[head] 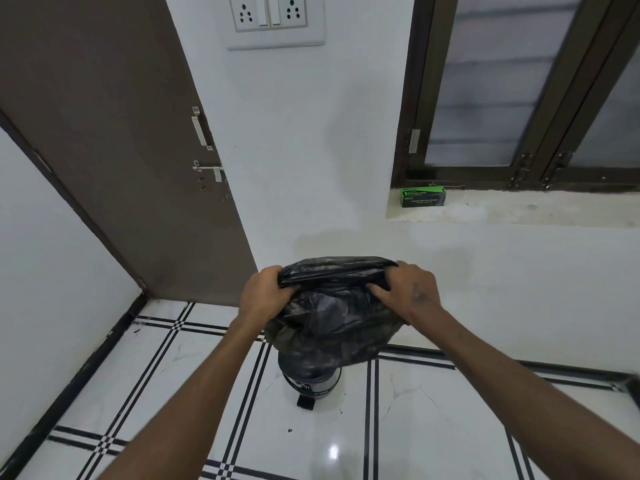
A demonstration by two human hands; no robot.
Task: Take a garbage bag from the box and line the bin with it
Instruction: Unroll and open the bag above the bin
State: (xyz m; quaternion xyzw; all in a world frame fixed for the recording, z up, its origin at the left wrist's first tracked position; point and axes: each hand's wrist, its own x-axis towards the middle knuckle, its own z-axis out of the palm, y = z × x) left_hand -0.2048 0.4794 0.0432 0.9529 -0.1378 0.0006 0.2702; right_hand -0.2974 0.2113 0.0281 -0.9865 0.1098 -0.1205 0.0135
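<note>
**Room around the bin**

Floor [433, 427] near and right of the bin [311, 382] is wide open, easy reach from there. Far side is tight: white wall [311, 168] sits just behind it, and the brown door [121, 150] closes off the far left. The black bag [329, 306] billows over the bin's top, covering the opening. The green box [423, 197] sits up on the window ledge [519, 211], well apart.

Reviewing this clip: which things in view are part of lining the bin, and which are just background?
In the job:
black garbage bag, held at its mouth by left hand and right hand
bin, below the bag
green box on the window ledge

Background:
door
socket panel
window
</note>
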